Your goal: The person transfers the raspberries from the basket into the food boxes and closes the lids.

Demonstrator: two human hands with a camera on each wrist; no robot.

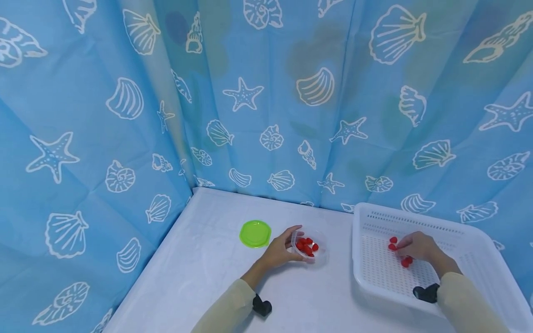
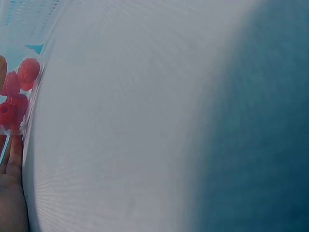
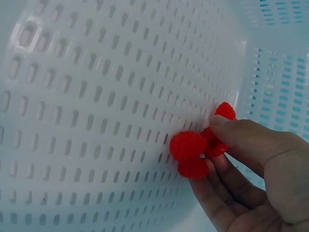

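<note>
My left hand (image 1: 278,252) grips a clear plastic tub (image 1: 321,253) on the table, thumb on the near side and fingers on the far side. Several red raspberries (image 1: 307,247) lie in the tub; the left wrist view shows raspberries (image 2: 17,104) through its clear wall. Inside a white basket (image 1: 376,270), my right hand (image 1: 418,246) pinches a raspberry (image 3: 216,146) between thumb and fingers. Other raspberries (image 3: 188,146) lie close by on the basket floor, near the fingertips.
A green lid (image 1: 255,233) lies flat on the white-covered table (image 1: 208,259), left of the tub. The basket has raised, perforated walls and stands at the right. A blue shell-patterned curtain (image 1: 266,111) hangs behind and along the left side.
</note>
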